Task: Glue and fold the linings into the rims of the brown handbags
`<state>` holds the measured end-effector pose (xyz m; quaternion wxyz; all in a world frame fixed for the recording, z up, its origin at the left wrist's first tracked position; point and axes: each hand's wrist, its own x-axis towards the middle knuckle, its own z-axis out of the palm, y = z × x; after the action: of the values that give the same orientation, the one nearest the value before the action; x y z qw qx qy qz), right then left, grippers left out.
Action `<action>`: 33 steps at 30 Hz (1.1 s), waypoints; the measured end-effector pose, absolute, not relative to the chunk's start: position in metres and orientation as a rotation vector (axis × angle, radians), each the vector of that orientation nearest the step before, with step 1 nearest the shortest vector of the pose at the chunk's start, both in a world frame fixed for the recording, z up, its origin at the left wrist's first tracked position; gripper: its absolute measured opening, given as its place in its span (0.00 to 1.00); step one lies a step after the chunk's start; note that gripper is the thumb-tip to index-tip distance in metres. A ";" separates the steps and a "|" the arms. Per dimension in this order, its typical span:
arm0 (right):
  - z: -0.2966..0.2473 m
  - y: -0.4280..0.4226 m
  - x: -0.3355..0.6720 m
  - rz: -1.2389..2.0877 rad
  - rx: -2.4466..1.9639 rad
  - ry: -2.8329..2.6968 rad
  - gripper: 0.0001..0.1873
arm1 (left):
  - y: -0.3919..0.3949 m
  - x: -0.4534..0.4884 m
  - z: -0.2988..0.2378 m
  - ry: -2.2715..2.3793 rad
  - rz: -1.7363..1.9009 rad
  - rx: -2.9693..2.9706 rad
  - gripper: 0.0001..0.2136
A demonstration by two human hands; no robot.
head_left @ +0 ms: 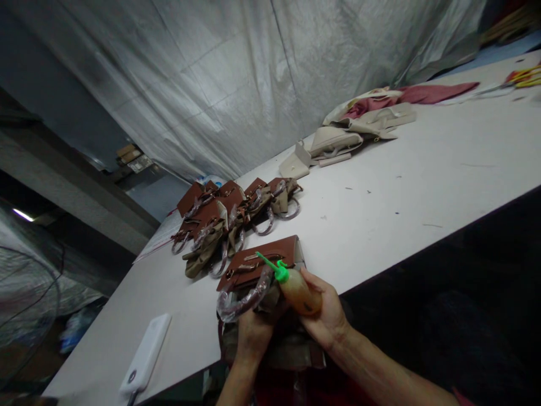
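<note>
A brown handbag (270,253) lies at the table's front edge, its handle (247,303) wrapped in clear plastic. My left hand (254,334) reaches in beneath that handle against the bag; its fingers are hidden by the bag material. In my right hand (328,316) is a squeeze bottle (301,293) of amber liquid, with a green cap and a long thin green nozzle. The bottle is tilted, and its nozzle points up and left over the bag's flap. My right fingers are wrapped round the bottle.
Several more brown handbags (207,217) are grouped beyond, on the white table (380,208). Beige bag pieces (336,141) and red cloth (439,93) lie farther back, with yellow-handled scissors (526,77) at far right. A white power bank-like device (147,352) with a cable rests at left.
</note>
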<state>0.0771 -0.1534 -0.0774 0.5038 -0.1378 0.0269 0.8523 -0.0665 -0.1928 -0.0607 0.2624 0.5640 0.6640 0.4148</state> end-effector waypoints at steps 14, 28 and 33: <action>-0.088 -0.176 0.141 1.932 -0.423 0.244 0.07 | -0.204 -0.077 -0.050 1.979 1.188 1.690 0.05; -0.038 -0.146 0.124 1.956 -0.182 -0.213 0.09 | -0.201 -0.063 -0.033 2.003 1.124 1.610 0.27; -0.012 -0.130 0.090 1.989 -0.094 -0.457 0.09 | -0.196 -0.051 -0.005 2.132 0.835 1.487 0.32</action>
<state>0.0904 -0.1297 -0.0124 0.5219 -0.0393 -0.1908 0.8304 -0.0507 -0.1961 -0.0046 0.2042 0.5332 0.7644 0.2995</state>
